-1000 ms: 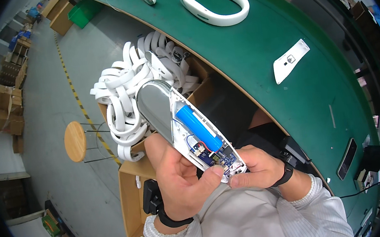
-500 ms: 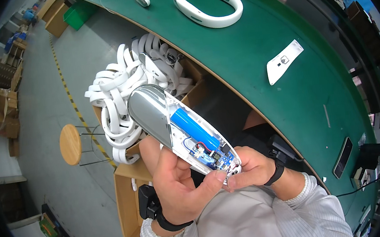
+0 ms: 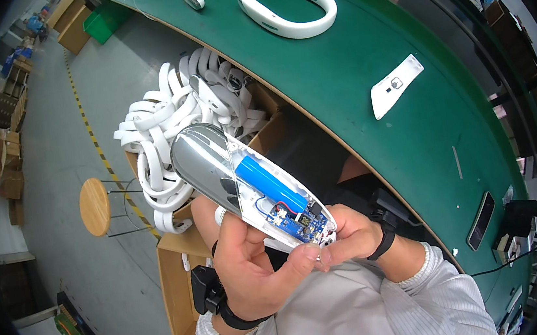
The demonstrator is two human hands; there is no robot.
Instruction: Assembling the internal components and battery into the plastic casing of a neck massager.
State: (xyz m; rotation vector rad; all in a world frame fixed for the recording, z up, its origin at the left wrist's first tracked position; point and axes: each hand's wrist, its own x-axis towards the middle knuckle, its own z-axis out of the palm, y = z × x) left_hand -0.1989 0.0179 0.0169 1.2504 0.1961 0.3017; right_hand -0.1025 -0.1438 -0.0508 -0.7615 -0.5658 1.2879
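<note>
Both my hands hold an opened white neck fan (image 3: 274, 222) over my lap. Its far end is a glossy grey, mirror-like rounded shell (image 3: 206, 164). Inside the near half lie a blue cylindrical battery (image 3: 272, 185) and a blue circuit board (image 3: 304, 224) with thin red and blue wires. My left hand (image 3: 252, 264) grips the left edge, its thumb at the near tip. At the right side of that tip, my right hand (image 3: 353, 234) pinches with thumb and fingers; the fingertips meet my left thumb. A white curved cover piece (image 3: 397, 85) lies on the green table.
Two white neck fans (image 3: 300, 30) lie on the far part of the green table (image 3: 353, 103). Cardboard boxes (image 3: 175, 275) stand left of it, one heaped with white neck fans (image 3: 164, 113). A phone (image 3: 481, 220) lies at the right, and a wooden-topped stool (image 3: 94, 207) stands on the floor.
The held neck fan has shifted slightly left within the view, and the whole scene has moved a little left too. Both hands keep their grip.
</note>
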